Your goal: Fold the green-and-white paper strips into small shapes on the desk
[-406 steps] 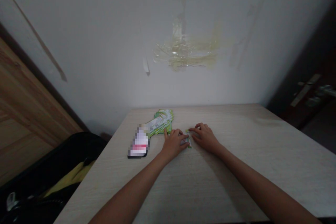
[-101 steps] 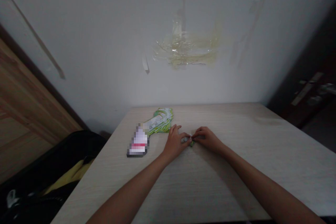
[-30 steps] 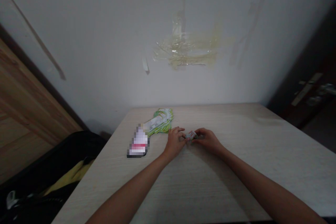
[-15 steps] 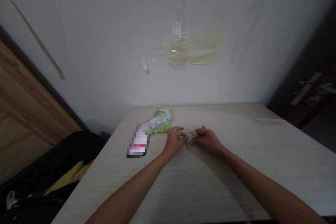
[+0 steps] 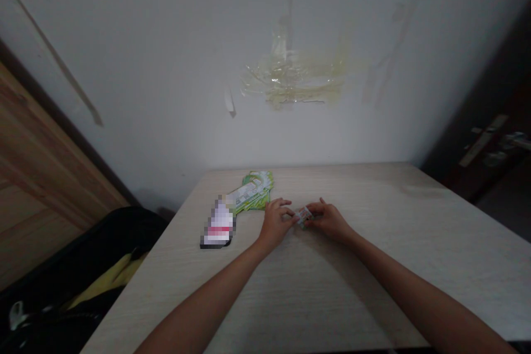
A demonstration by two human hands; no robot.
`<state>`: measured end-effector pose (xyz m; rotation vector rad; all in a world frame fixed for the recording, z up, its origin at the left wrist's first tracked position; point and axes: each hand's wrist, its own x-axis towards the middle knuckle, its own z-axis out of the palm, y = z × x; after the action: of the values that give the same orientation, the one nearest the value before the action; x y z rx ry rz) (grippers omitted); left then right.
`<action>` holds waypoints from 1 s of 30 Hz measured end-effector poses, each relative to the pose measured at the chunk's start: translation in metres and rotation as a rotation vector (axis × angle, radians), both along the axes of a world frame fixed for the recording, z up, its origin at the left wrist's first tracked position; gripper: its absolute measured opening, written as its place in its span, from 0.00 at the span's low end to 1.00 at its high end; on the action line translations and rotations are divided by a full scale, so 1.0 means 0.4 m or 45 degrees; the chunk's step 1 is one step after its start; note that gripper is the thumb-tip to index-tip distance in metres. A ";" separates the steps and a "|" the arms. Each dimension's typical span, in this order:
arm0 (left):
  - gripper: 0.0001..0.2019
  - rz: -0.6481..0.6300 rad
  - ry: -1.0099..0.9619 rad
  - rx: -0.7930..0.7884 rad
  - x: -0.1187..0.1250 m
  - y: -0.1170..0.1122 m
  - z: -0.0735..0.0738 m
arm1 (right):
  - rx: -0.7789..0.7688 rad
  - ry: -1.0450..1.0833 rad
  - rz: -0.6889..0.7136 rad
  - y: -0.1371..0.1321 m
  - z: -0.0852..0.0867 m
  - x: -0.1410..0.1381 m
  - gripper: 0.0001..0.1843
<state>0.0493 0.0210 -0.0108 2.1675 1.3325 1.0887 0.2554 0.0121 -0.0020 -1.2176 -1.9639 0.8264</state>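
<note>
Between my hands is a small piece of printed paper (image 5: 304, 215), white with red and green print; its exact kind is too small to make out. My left hand (image 5: 277, 222) pinches its left edge between thumb and forefinger, the other fingers stretched out. On the opposite edge, my right hand (image 5: 327, 220) grips it between thumb and fingers. Both hands are low over the pale wooden table (image 5: 332, 298). Just beyond my left hand lies a fanned pile of green and white printed leaflets (image 5: 255, 192).
A blurred-out phone-like object (image 5: 218, 227) with a dark edge lies left of my left hand, against the leaflets. Behind the table rises a wall (image 5: 166, 66) with old tape (image 5: 298, 80). A dark bag (image 5: 120, 243) with yellow cloth stands at the left, a door handle (image 5: 516, 141) at the right.
The paper between my fingers has tilted very slightly. Both hands keep nearly the same place and grip.
</note>
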 end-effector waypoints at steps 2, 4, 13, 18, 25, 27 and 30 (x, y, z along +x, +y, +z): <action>0.02 -0.003 0.004 0.000 0.002 -0.001 0.004 | -0.006 -0.006 0.003 0.001 0.001 -0.001 0.10; 0.02 0.003 0.008 -0.012 0.003 -0.003 0.009 | -0.001 -0.012 -0.007 0.002 0.001 -0.001 0.10; 0.04 0.073 0.124 -0.113 0.008 -0.001 0.016 | -0.007 -0.010 -0.017 0.002 -0.004 -0.003 0.09; 0.01 0.126 0.146 -0.134 0.007 0.000 0.029 | 0.003 -0.009 -0.040 -0.007 0.011 -0.017 0.09; 0.04 0.171 0.101 -0.048 0.014 -0.004 0.026 | -0.010 -0.004 -0.055 -0.003 0.010 -0.021 0.08; 0.04 0.175 0.087 -0.018 0.012 -0.001 0.020 | -0.015 0.011 -0.094 0.002 0.004 -0.019 0.12; 0.03 0.185 0.073 -0.001 0.005 0.003 0.013 | -0.062 0.055 -0.158 0.008 -0.006 -0.017 0.18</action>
<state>0.0513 0.0222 -0.0054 2.1441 1.5364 1.0858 0.2485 0.0153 -0.0046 -1.3243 -1.8237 0.8344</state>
